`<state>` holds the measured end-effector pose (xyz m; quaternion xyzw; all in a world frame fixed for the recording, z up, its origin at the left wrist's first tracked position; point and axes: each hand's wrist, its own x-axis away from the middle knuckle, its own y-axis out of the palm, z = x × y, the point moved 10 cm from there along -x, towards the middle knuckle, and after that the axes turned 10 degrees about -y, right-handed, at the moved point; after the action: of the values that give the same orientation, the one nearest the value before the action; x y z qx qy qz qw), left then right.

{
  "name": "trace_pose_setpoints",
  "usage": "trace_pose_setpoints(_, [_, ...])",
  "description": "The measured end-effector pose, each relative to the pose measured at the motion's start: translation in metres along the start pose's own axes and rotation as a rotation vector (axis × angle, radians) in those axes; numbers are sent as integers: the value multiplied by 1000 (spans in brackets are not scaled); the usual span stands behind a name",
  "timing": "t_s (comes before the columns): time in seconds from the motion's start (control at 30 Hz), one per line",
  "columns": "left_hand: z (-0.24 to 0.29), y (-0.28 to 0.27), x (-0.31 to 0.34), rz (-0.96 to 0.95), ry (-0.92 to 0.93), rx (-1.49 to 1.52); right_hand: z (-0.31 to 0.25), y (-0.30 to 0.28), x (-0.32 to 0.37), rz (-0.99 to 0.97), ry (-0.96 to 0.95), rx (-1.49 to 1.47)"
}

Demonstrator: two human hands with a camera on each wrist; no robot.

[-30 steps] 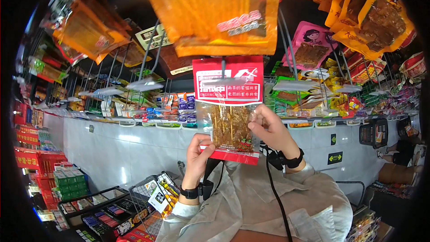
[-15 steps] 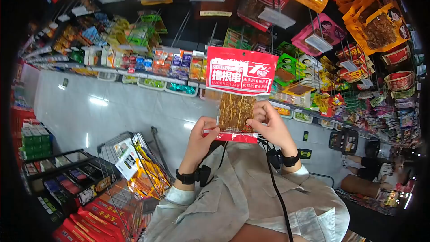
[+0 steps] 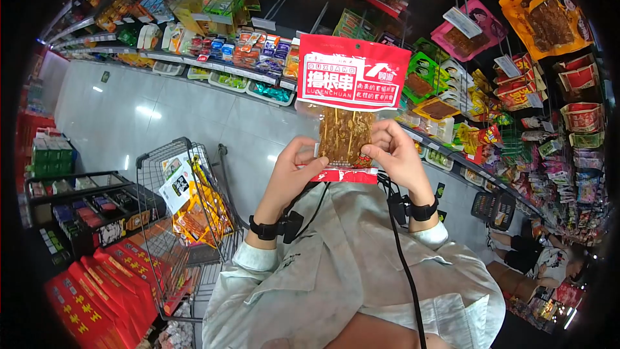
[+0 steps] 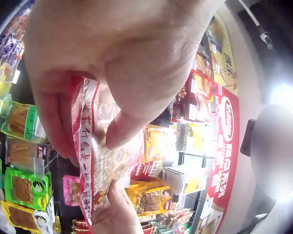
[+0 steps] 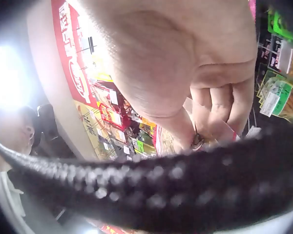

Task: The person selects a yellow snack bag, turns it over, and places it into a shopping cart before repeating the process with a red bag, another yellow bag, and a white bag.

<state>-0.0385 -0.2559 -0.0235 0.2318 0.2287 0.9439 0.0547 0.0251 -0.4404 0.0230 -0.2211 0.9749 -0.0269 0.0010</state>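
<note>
A red-topped snack packet with a clear window showing brown skewered pieces is held upright before the body in the head view. At its lower left corner my left hand pinches it, thumb in front and fingers behind. My right hand pinches the lower right edge the same way. The left wrist view shows the packet's red edge gripped under the left thumb. In the right wrist view a black cord covers the lower part, and the right hand hides most of the packet.
A wire shopping cart holding orange snack packs stands at the left. Ahead run racks with hanging packets and a shelf edge with bins. Red gift boxes sit lower left. Another person is at the far right.
The view has swung, so hanging orange packs that filled the top have moved out and the cart is more fully visible. Both hands keep hold of the packet, which stands clear of the rack.
</note>
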Motion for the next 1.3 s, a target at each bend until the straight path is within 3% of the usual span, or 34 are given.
trace_pose_setpoints(0.3, [-67,67,30,106,3,5,20,-50,72,-70,6,-100])
trace_pose_setpoints(0.47, [-120,83,71,286,-40,67,73,-45,111,-245,172,-172])
trace_pose_setpoints(0.67, [-157,74,131,499,-46,135,84,-3,139,-457,231,-166])
trace_pose_setpoints(0.93, [-171,57,186,660,89,214,66,50,142,-593,116,-69])
trace_pose_setpoints(1.3, [-183,-21,309,793,226,353,30,200,176,-771,10,26])
